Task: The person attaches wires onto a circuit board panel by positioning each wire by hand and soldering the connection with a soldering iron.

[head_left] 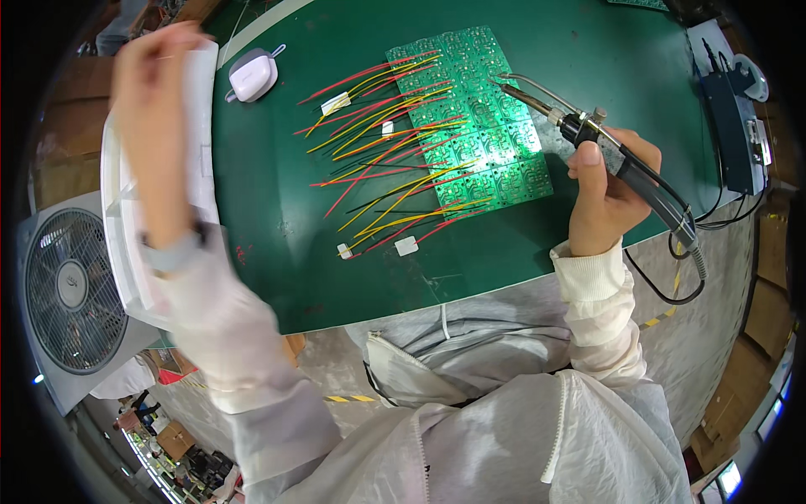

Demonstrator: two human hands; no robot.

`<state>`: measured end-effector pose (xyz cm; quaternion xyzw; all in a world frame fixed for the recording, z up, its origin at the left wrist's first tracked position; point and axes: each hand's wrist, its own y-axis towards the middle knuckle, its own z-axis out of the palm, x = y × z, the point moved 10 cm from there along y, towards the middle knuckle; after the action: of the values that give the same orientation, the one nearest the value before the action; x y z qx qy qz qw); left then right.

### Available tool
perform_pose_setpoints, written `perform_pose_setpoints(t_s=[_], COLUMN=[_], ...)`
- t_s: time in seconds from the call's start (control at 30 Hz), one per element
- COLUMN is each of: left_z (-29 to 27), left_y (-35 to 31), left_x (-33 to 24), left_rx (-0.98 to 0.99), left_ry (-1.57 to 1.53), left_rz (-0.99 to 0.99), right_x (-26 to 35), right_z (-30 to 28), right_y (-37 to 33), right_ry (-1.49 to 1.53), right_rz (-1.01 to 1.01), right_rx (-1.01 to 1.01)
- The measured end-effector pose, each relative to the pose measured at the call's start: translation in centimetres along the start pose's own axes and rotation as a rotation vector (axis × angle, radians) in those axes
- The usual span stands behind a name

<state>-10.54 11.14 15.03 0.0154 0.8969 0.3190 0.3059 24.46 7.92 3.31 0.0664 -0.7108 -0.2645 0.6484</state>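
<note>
A soldering iron (625, 160) with a thin metal wire-feed tube is gripped in my right hand (604, 193). Its tip sits over the upper right part of a green circuit board panel (491, 126), though I cannot tell if it touches. Red, yellow and black wires (378, 160) run leftward in rows from the panel's left half. My left hand (159, 109) is raised at the far left above a long white tray (201, 109). Motion blurs its fingers, so whatever they may hold does not show.
A pale earbud case (253, 77) lies on the green mat at the upper left. Small white labels (406, 245) lie among and below the wires. At the right edge stands a dark control box (729, 130) with cables. A box fan (74, 286) is beyond the tray.
</note>
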Motion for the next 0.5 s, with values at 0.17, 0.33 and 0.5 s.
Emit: perform_pose_setpoints(t_s=[0.17, 0.33, 0.5], left_z=[10.6, 11.4, 12.8], left_y=[-8.4, -10.9, -11.9], left_x=[-6.6, -8.4, -8.3], left_rx=[0.270, 0.261, 0.370], left_ry=[-0.387, -0.164, -0.234], left_rz=[-0.046, 0.108, 0.112], right_x=[0.0, 0.3, 1.5], right_z=[-0.5, -0.6, -0.8], right_y=[0.1, 0.1, 0.0], right_ry=[0.006, -0.055, -0.026], right_rz=[0.027, 0.019, -0.051], right_rx=[-0.025, -0.072, -0.057])
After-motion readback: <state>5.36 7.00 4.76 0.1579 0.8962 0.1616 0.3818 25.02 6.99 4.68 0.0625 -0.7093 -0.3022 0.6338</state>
